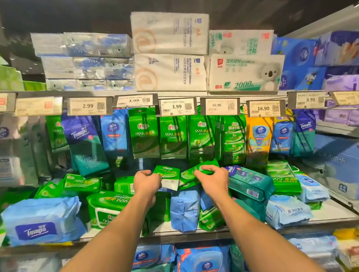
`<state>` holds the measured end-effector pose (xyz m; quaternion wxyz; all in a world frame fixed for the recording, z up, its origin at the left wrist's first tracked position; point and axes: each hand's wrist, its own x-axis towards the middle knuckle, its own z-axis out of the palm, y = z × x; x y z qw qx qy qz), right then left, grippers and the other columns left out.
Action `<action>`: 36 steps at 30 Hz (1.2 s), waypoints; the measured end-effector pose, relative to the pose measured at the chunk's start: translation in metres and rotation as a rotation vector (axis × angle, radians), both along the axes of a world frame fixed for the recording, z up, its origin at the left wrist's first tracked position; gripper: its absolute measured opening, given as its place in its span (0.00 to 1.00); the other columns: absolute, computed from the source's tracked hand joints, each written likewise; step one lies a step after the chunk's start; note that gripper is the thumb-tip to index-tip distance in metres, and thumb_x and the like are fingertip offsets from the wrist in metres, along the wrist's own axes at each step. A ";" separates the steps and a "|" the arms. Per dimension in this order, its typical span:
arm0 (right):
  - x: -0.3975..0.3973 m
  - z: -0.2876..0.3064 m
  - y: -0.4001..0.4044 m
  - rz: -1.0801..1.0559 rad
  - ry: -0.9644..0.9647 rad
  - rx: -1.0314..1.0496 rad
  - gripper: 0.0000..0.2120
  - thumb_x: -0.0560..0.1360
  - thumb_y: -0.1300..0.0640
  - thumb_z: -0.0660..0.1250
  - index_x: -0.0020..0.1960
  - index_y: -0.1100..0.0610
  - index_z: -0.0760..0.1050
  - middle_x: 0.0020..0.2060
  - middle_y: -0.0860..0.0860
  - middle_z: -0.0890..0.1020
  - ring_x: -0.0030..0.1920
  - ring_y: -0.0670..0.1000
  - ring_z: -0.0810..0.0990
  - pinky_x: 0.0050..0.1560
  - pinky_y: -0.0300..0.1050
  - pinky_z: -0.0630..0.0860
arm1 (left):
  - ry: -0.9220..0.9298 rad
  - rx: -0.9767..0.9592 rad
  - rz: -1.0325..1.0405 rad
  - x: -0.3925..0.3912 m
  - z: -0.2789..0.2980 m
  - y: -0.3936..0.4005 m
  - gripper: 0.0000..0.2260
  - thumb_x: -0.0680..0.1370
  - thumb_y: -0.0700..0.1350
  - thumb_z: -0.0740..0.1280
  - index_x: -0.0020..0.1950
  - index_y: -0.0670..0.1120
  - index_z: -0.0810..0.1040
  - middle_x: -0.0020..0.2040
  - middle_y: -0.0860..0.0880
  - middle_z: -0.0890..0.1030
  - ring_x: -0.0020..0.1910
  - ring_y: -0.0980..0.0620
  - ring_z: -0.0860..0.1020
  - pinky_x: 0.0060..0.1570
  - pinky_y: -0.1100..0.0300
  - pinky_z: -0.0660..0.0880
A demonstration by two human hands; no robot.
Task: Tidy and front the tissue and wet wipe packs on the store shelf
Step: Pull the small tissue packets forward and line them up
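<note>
The left hand [146, 181] curls its fingers round the edge of a small green wipe pack [168, 176], and the right hand [213, 177] grips a second small green pack [195, 172] just beside it; both packs are held tilted above the jumble in the middle of the shelf [332, 212]. Both bare forearms reach in from below.

Behind the hands, three tall green packs [173, 137] stand or hang side by side under the price labels, with one blue pack [114, 136] and one purple-and-teal pack [84, 145] to their left. To the right there is one yellow pack [259, 136].

On the shelf floor lies one large light-blue wipe pack [42, 220] at the left, one large green pack [108, 209] next to it, and one teal pack [250, 182] tipped against the right hand's side. Two blue packs [184, 211] lie under the wrists.

Five price labels [176, 106] with readable figures run along the rail above. On the top shelf, two white tissue bundles [168, 53] are stacked one on the other, with three clear-wrapped bundles [85, 61] stacked to their left.
</note>
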<state>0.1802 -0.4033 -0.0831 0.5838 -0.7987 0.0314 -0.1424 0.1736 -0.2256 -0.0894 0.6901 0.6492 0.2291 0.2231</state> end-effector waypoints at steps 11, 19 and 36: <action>0.003 0.041 -0.032 0.113 -0.114 0.275 0.35 0.68 0.75 0.71 0.64 0.45 0.66 0.51 0.52 0.81 0.45 0.50 0.83 0.45 0.49 0.84 | -0.023 -0.311 -0.236 -0.041 0.018 -0.012 0.15 0.76 0.26 0.61 0.60 0.38 0.71 0.46 0.41 0.81 0.40 0.48 0.78 0.30 0.58 0.74; 0.007 0.045 -0.043 0.161 -0.030 0.465 0.24 0.72 0.68 0.73 0.66 0.62 0.72 0.60 0.58 0.81 0.56 0.55 0.82 0.59 0.52 0.79 | -0.045 -0.323 -0.541 -0.070 0.016 -0.027 0.20 0.76 0.26 0.57 0.60 0.45 0.76 0.48 0.51 0.84 0.47 0.53 0.79 0.43 0.56 0.65; 0.007 0.048 -0.063 0.193 -0.132 0.441 0.25 0.76 0.64 0.70 0.71 0.50 0.69 0.73 0.60 0.67 0.72 0.57 0.68 0.69 0.59 0.71 | -0.400 -0.298 -0.562 -0.067 0.072 -0.025 0.27 0.72 0.21 0.58 0.60 0.47 0.78 0.55 0.46 0.83 0.50 0.45 0.76 0.50 0.52 0.69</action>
